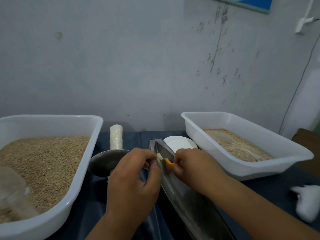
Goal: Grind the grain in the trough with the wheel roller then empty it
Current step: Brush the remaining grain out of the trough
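Note:
A long metal trough (183,193) runs from the middle of the table toward the near right. My right hand (194,165) pinches the orange handle of a small brush (169,164), whose pale bristles sit inside the trough's far end. My left hand (133,181) curls its fingers over the trough's left rim, right beside the bristles. The wheel roller (105,161), a metal disc with a white wrapped handle (116,139), lies on the table left of the trough with no hand on it. Little grain shows in the trough.
A white tub of whole grain (86,163) stands at the left with a clear scoop (13,193) in it. A white tub of ground grain (277,163) stands at the right. Behind the trough is a white dish (181,142). A crumpled white cloth (304,201) lies near right.

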